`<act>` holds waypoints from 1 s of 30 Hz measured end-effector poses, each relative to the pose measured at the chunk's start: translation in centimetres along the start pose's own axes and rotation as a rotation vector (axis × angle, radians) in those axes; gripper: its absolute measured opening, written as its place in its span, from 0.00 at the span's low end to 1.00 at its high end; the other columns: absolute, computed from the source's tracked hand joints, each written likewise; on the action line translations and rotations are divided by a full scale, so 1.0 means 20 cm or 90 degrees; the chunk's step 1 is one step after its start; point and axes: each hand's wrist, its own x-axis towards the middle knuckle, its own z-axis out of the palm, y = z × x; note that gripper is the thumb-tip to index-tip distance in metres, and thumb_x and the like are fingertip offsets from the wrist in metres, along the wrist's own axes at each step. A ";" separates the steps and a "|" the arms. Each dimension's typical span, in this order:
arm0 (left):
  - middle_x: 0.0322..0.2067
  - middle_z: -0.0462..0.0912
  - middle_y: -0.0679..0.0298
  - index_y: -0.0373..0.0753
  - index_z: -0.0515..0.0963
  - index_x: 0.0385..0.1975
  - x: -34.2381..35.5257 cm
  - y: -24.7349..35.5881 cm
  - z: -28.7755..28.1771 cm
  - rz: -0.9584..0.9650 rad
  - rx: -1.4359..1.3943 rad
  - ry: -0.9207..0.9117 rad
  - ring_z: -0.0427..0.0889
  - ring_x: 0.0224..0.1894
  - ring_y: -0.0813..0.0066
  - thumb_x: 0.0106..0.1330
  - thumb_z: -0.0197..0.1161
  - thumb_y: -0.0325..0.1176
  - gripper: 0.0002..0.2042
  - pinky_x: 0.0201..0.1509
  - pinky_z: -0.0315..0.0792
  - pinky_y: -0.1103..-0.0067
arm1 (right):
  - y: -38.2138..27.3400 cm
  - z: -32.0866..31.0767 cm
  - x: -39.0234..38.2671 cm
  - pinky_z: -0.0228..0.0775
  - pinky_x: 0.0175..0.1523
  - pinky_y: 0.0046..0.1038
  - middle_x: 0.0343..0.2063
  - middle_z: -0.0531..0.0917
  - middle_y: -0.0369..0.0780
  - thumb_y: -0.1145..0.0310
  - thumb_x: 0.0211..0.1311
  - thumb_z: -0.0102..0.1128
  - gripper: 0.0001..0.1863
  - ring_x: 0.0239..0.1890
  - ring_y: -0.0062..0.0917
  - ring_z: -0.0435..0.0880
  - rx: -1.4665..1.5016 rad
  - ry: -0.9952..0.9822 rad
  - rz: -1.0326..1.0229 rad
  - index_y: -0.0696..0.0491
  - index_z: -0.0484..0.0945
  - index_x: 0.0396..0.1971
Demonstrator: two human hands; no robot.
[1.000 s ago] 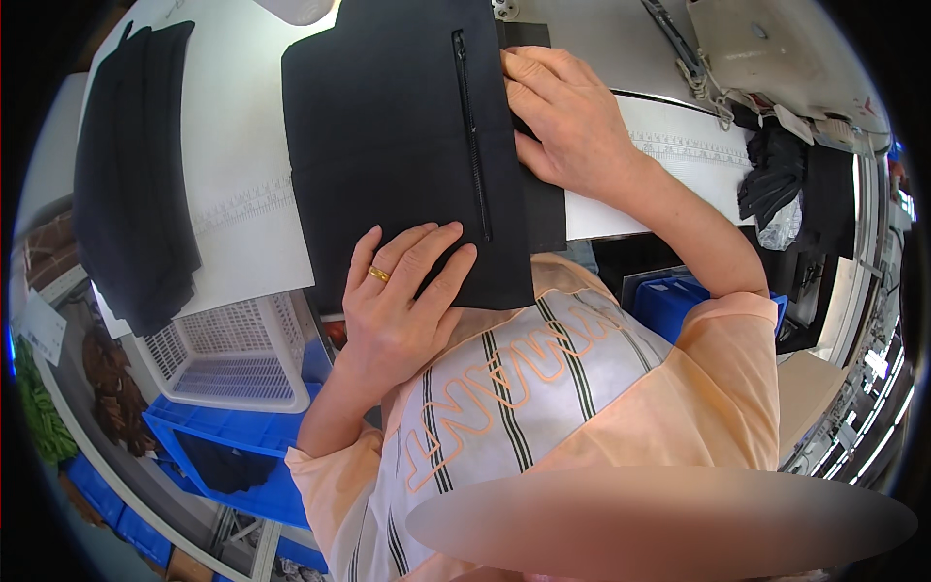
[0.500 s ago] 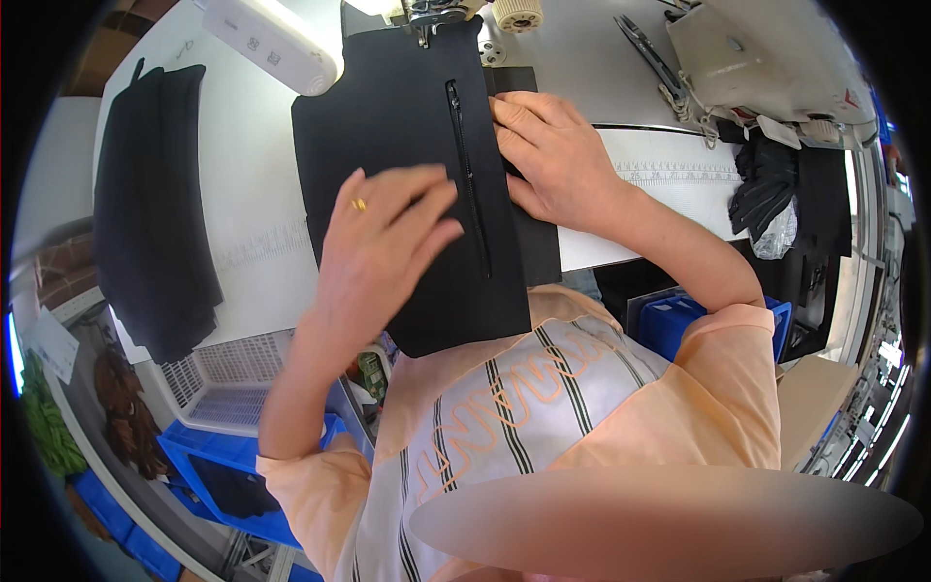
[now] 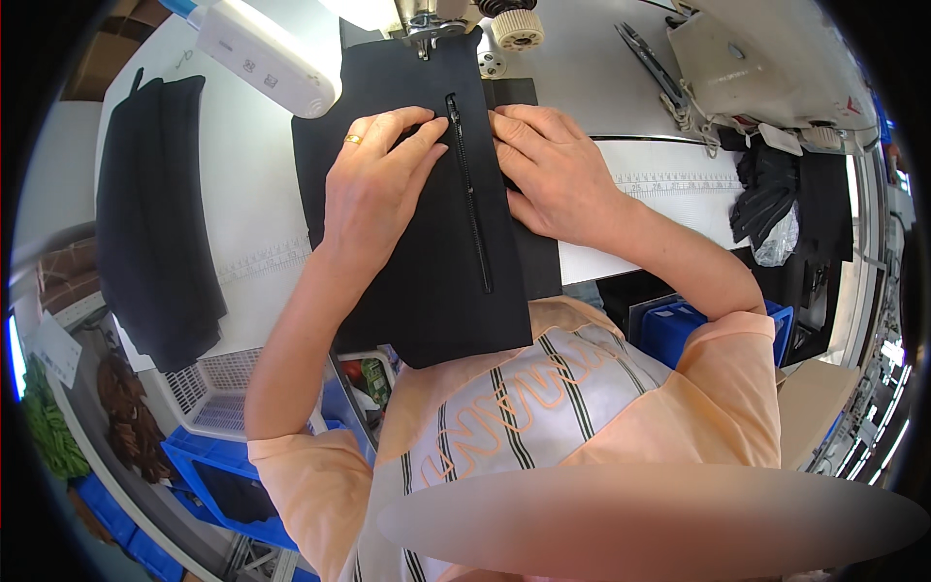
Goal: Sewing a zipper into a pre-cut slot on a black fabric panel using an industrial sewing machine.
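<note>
A black fabric panel [image 3: 417,301] with a zipper [image 3: 470,204] lies beneath the sewing machine's presser area [image 3: 424,34], over another dark piece [image 3: 543,267]. My left hand [image 3: 376,189], wearing a gold ring, rests fingertips-down on the panel just left of the zipper's upper end, fingers slightly curled and apart. At the panel's right edge, my right hand [image 3: 553,170] has its fingers bent onto the edge, gripping it; the fingertips are partly hidden.
Black pieces [image 3: 155,223] lie left on the white table [image 3: 257,291]; a white device [image 3: 267,63] sits at upper left. Long scissors or tweezers [image 3: 645,58] lie upper right, near black fabric scraps [image 3: 766,184]. A white basket [image 3: 213,393] and blue crates [image 3: 223,485] are below left.
The panel has slid toward me, showing more of the machine head. My left hand has moved up along it to the zipper's top; my right hand moved slightly down with it.
</note>
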 end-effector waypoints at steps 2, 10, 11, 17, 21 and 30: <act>0.39 0.81 0.65 0.38 0.83 0.39 0.00 0.00 0.00 0.002 -0.006 0.015 0.78 0.41 0.64 0.56 0.68 0.26 0.10 0.44 0.74 0.74 | 0.00 0.01 0.00 0.67 0.59 0.35 0.51 0.76 0.41 0.68 0.43 0.68 0.24 0.55 0.32 0.71 0.006 0.015 -0.009 0.60 0.78 0.43; 0.40 0.80 0.67 0.38 0.82 0.40 0.00 0.00 0.01 0.024 0.035 -0.001 0.78 0.41 0.66 0.55 0.69 0.29 0.12 0.44 0.74 0.74 | 0.00 0.00 0.00 0.68 0.57 0.35 0.50 0.76 0.41 0.69 0.41 0.69 0.23 0.54 0.33 0.72 0.004 0.019 -0.009 0.60 0.78 0.41; 0.42 0.80 0.67 0.38 0.82 0.40 -0.01 0.00 0.01 0.028 0.040 0.007 0.78 0.42 0.66 0.54 0.70 0.31 0.13 0.44 0.74 0.74 | 0.00 0.00 0.00 0.68 0.57 0.35 0.50 0.77 0.41 0.69 0.40 0.69 0.23 0.54 0.33 0.72 0.009 0.025 -0.014 0.59 0.78 0.41; 0.48 0.82 0.67 0.38 0.83 0.41 -0.01 -0.02 0.01 0.056 0.064 0.002 0.78 0.45 0.65 0.52 0.72 0.38 0.17 0.47 0.72 0.73 | 0.01 0.01 0.00 0.69 0.57 0.35 0.49 0.77 0.41 0.68 0.40 0.69 0.21 0.54 0.33 0.73 0.020 0.028 0.000 0.57 0.79 0.39; 0.47 0.82 0.68 0.39 0.83 0.42 -0.02 -0.02 0.01 0.063 0.080 0.007 0.78 0.46 0.66 0.54 0.71 0.39 0.17 0.47 0.72 0.73 | 0.01 0.01 0.00 0.69 0.57 0.35 0.49 0.77 0.40 0.68 0.41 0.69 0.21 0.54 0.33 0.73 0.020 0.032 -0.004 0.57 0.79 0.38; 0.47 0.82 0.69 0.41 0.83 0.42 -0.03 -0.02 0.01 0.056 0.087 -0.005 0.78 0.47 0.66 0.55 0.70 0.41 0.17 0.48 0.72 0.73 | 0.04 0.01 0.01 0.70 0.56 0.36 0.49 0.78 0.39 0.67 0.40 0.71 0.21 0.54 0.33 0.74 -0.003 0.048 -0.016 0.55 0.78 0.39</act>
